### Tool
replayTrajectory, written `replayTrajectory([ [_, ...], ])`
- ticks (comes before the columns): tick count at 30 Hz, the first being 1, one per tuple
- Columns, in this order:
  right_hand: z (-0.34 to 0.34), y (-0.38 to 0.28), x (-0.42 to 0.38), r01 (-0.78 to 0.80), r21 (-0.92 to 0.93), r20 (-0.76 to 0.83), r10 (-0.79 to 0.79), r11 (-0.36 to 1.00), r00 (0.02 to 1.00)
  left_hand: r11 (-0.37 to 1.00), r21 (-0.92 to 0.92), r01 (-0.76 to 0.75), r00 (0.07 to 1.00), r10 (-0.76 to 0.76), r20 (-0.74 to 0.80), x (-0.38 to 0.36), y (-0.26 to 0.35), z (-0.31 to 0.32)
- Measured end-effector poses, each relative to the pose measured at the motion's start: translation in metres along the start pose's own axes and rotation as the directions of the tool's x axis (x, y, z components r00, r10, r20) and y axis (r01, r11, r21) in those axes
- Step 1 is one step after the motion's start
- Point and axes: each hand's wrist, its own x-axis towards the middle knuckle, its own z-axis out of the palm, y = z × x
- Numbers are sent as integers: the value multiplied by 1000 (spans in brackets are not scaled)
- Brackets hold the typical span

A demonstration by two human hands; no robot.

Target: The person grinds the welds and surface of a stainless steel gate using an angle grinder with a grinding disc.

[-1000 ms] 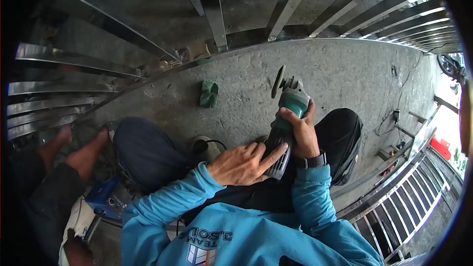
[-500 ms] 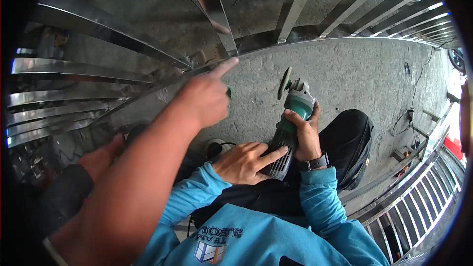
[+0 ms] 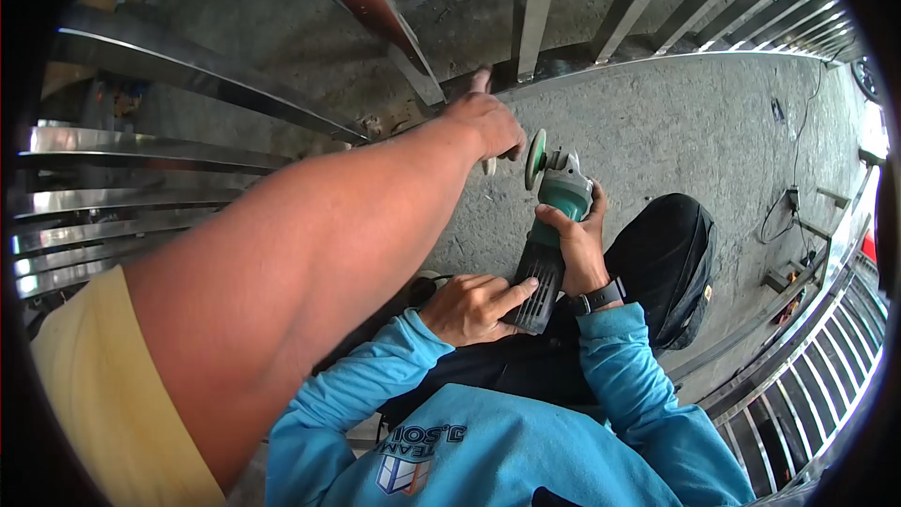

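Observation:
An angle grinder (image 3: 563, 195) with a green body and a black vented rear housing (image 3: 535, 305) rests tilted over my lap. Its disc (image 3: 535, 160) stands edge-on at the upper left of the tool. My right hand (image 3: 584, 249), with a black watch at the wrist, is wrapped round the body just behind the metal head. My left hand (image 3: 472, 308) grips the rear end, its index finger lying along the vents. Another person's hand (image 3: 490, 127) reaches in from the left, close to the disc, pointing toward the metal frame (image 3: 526, 14).
Shiny metal bars (image 3: 188, 61) fan across the left and top, joined to a long rail. A co-worker's yellow sleeve (image 3: 113, 394) fills the lower left. At right lie another barred frame (image 3: 798, 394), a cable (image 3: 802, 141) and a plug (image 3: 793, 197) on the concrete floor (image 3: 685, 131).
The other person's arm has moved right and further in, its hand now beside the disc. My view has shifted slightly; both my hands keep hold of the grinder.

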Motion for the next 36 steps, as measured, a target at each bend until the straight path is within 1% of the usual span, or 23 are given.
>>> replayTrajectory([
  [4,-3,4,4,23,-11,-3,-23,1000,1000,1000,14,4,1000,-4,5,2,4,-2],
  [6,-3,0,3,-17,-8,-46,17,1000,999,998,-12,54,996,-53,67,3,4,-4],
  [7,-5,3,5,-17,1,-46,17,1000,999,999,-7,51,996,-51,74,5,3,-7],
  [9,-10,8,11,7,12,-106,-6,1000,994,999,-31,24,993,-21,117,9,0,-10],
  [10,-11,7,12,-3,36,-110,7,999,994,999,-32,23,993,-19,118,9,0,-11],
  [12,-11,1,10,-13,47,-117,19,999,993,999,1,45,981,-45,191,10,-1,-10],
  [14,-12,1,9,-25,61,-119,32,998,992,999,17,39,977,-42,210,11,0,-10],
  [18,-16,6,12,15,70,-94,-9,997,996,999,30,33,964,-40,264,16,5,-17],
  [20,-16,5,11,28,69,-88,-21,997,996,1000,19,22,967,-26,253,18,5,-18],
  [23,-15,0,8,3,64,-76,2,998,997,1000,23,6,970,-11,242,17,5,-18],
  [25,-16,1,9,18,78,17,-19,997,1000,999,36,-3,970,-6,243,15,5,-14],
  [26,-16,-3,9,20,75,17,-21,997,1000,998,36,-44,986,37,159,15,7,-9],
  [27,-15,-7,7,136,-52,72,-132,989,989,996,38,-83,994,80,75,13,10,-4],
  [28,-13,-13,4,257,-171,141,-235,951,962,1000,-8,22,987,-21,160,9,18,0],
  [29,-10,-20,-1,259,-173,141,-237,950,961,1000,-9,21,987,-19,157,7,25,4],
  [30,-7,-30,-7,478,-378,226,-421,793,878,956,-225,188,978,-162,129,9,32,10],
  [31,-2,-42,-13,648,-533,349,-557,543,754,840,-432,328,945,-301,132,13,38,16],
  [32,4,-53,-21,630,-559,363,-523,539,771,841,-436,321,947,-296,125,18,42,21],
  [33,11,-62,-26,635,-562,366,-529,530,765,714,-617,331,940,-306,151,26,42,26],
  [34,18,-69,-29,614,-676,406,-490,407,771,552,-767,328,935,-308,178,35,41,30],
  [35,26,-77,-32,584,-767,438,-447,267,780,364,-878,310,932,-301,204,42,37,33],
  [36,33,-85,-33,584,-775,456,-426,241,781,345,-895,284,939,-287,188,48,30,34],
])
